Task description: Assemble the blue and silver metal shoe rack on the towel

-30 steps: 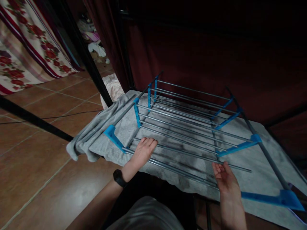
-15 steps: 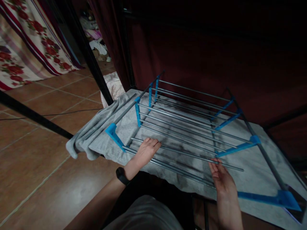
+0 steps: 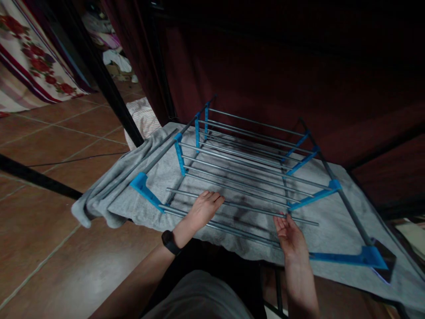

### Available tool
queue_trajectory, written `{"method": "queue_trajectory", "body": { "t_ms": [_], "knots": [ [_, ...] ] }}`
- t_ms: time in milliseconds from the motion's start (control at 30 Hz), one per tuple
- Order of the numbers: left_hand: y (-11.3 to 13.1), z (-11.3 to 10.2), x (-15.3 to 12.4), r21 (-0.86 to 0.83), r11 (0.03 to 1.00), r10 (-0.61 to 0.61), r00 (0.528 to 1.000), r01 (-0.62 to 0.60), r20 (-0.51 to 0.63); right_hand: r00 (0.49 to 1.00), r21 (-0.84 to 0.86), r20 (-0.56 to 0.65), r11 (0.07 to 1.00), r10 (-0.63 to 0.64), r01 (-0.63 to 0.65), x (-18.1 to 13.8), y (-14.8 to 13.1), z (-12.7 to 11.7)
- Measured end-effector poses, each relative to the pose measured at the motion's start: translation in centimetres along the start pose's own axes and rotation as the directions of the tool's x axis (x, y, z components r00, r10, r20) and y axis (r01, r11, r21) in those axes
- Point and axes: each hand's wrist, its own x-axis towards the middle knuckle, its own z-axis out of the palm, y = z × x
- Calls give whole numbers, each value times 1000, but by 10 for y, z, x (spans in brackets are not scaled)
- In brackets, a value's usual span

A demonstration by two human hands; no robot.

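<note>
I read the left hand (image 3: 203,209) lying flat on the near rods of the rack (image 3: 314,195), fingers straight and together, gripping nothing, while the right hand (image 3: 289,234) lies palm-up, fingers loosely spread, tips touching a rod (image 3: 305,221) above the grey cloth (image 3: 338,231).

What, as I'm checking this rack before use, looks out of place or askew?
One metal rod looks loose: its left end stops short of the left blue bracket and its right end juts past the right blue bracket. The left hand rests on it.
</note>
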Motion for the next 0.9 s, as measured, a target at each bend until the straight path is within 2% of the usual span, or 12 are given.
{"method": "queue_trajectory", "body": {
  "t_ms": [167, 367, 567, 667, 800, 900],
  "knots": [
    [0, 1, 5, -8, 1000, 4, 1000, -4, -21, 998, 0, 51, 999, -34, 34, -7, 4, 6],
    [-4, 20, 10, -44, 999, 29, 997, -33, -78, 991, 33, 129, 999, -38, 34, -18, 8, 18],
    [-12, 35, 11, -73, 997, 19, 990, -29, -141, 991, 40, 128, 999, -27, 22, -23, 14, 24],
    [-20, 35, 11, -81, 997, -8, 992, -2, -127, 989, 55, 143, 998, -26, 19, -25, 14, 26],
    [-30, 31, 11, -80, 996, -46, 998, 42, -47, 982, 82, 178, 995, -67, 52, -28, 9, 26],
    [-36, 30, 11, -95, 994, -61, 997, 57, -48, 975, 107, 205, 992, -90, 69, -29, 5, 25]
  ]
}}
